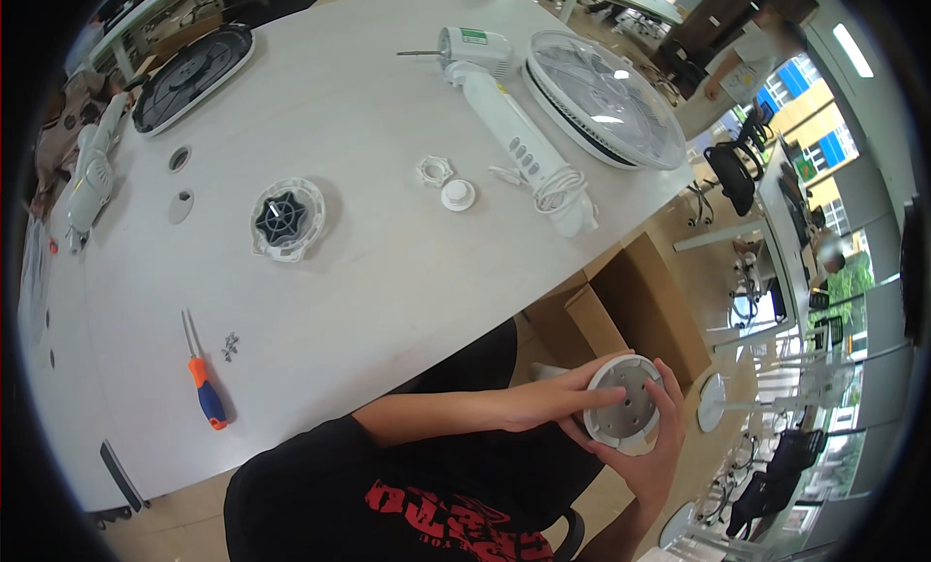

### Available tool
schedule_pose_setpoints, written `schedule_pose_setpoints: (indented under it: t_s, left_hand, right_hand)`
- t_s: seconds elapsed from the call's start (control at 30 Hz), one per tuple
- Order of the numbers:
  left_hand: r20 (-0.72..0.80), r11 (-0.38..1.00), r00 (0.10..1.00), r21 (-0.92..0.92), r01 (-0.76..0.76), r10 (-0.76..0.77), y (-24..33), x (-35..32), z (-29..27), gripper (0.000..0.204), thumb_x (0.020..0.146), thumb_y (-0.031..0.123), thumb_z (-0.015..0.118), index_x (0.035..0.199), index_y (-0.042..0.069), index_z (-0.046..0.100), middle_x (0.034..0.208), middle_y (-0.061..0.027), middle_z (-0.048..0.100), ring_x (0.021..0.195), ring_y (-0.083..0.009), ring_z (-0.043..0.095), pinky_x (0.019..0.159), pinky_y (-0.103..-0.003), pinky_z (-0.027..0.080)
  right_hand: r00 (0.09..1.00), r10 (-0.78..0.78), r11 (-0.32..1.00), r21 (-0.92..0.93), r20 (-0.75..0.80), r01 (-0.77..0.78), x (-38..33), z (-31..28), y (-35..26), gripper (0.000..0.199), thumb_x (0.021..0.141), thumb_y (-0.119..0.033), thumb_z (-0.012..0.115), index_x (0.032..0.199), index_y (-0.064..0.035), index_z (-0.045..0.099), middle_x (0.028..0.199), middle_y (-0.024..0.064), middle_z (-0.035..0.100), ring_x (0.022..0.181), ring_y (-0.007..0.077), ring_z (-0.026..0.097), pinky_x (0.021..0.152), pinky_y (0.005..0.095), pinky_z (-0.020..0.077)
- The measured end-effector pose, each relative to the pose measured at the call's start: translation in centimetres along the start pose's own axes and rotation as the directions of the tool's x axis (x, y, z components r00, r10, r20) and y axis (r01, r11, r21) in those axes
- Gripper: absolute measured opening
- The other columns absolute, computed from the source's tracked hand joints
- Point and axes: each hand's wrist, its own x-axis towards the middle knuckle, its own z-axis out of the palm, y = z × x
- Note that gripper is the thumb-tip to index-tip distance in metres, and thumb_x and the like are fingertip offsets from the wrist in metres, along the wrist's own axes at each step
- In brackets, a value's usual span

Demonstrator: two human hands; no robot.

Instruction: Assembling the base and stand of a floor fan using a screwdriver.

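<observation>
Off the table's near edge, over my lap, both hands hold a round white fan part [623, 421] with a grey, holed end face turned up. My left hand [562, 397] grips its left side, with the thumb lying across the face. Around the right and lower rim curl the fingers of my right hand [652, 450]. A short white piece [545, 371] shows behind the left hand; whether it belongs to the same part I cannot tell. On the table lie a white ring nut [434, 170] and a white round cap [459, 195].
A fan motor head and control post [519, 130] lie beside a clear-covered fan cage [606, 101]. A dark star-shaped knob in a white ring [287, 220], screwdriver [206, 387] and several screws [230, 346] are further left. A cardboard box [645, 300] stands below the table edge.
</observation>
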Motion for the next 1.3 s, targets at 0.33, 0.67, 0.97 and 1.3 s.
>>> schedule_pose_setpoints:
  t_s: [0.33,0.67,0.97,1.3]
  left_hand:
    - [0.023,1.0,1.0,-0.016,-0.009,0.009,-4.0,1.2,-0.6,0.073,0.105,0.028,0.061,0.164,0.017,0.02,0.15,-0.0138,0.041,0.136,-0.0254,0.052,0.092,-0.039,0.063]
    - [-0.112,0.984,0.983,-0.087,-0.157,0.147,-3.7,0.2,-1.0,0.073,0.105,0.027,0.061,0.164,0.016,0.019,0.147,-0.0142,0.046,0.128,-0.0264,0.06,0.09,-0.039,0.066]
    - [-0.174,0.978,0.967,-0.066,-0.199,0.185,-1.6,-4.0,-0.7,0.069,0.105,0.031,0.061,0.162,0.014,0.026,0.145,-0.0135,0.049,0.126,-0.0259,0.061,0.09,-0.04,0.065]
    - [-0.376,0.948,0.887,-0.06,-0.314,0.27,0.4,-8.7,-1.7,0.058,0.107,0.02,0.051,0.16,0.013,0.03,0.147,-0.0152,0.049,0.126,-0.03,0.063,0.095,-0.046,0.063]
  right_hand:
    - [0.992,0.049,0.999,-0.026,0.113,-0.046,-2.8,-0.3,2.5,0.119,0.058,-0.052,0.097,0.154,-0.0074,0.042,0.161,0.0212,0.037,0.147,0.0394,0.041,0.117,0.0501,0.0372]
    - [0.996,-0.078,0.981,-0.177,0.045,0.085,4.0,-3.9,-1.1,0.088,0.094,-0.069,0.061,0.153,-0.0059,0.045,0.155,0.0182,0.049,0.144,0.0347,0.046,0.113,0.05,0.0382]
    - [0.958,-0.287,0.944,-0.165,0.023,0.287,7.9,-2.1,-4.2,0.063,0.102,-0.05,0.059,0.137,0.0018,0.056,0.144,0.0219,0.057,0.139,0.0402,0.05,0.118,0.0528,0.0339]
    - [0.988,-0.049,0.887,0.462,0.145,-0.024,15.6,4.4,-4.3,0.043,0.103,-0.031,0.066,0.131,0.0009,0.063,0.135,0.016,0.066,0.132,0.0281,0.057,0.112,0.0417,0.0419]
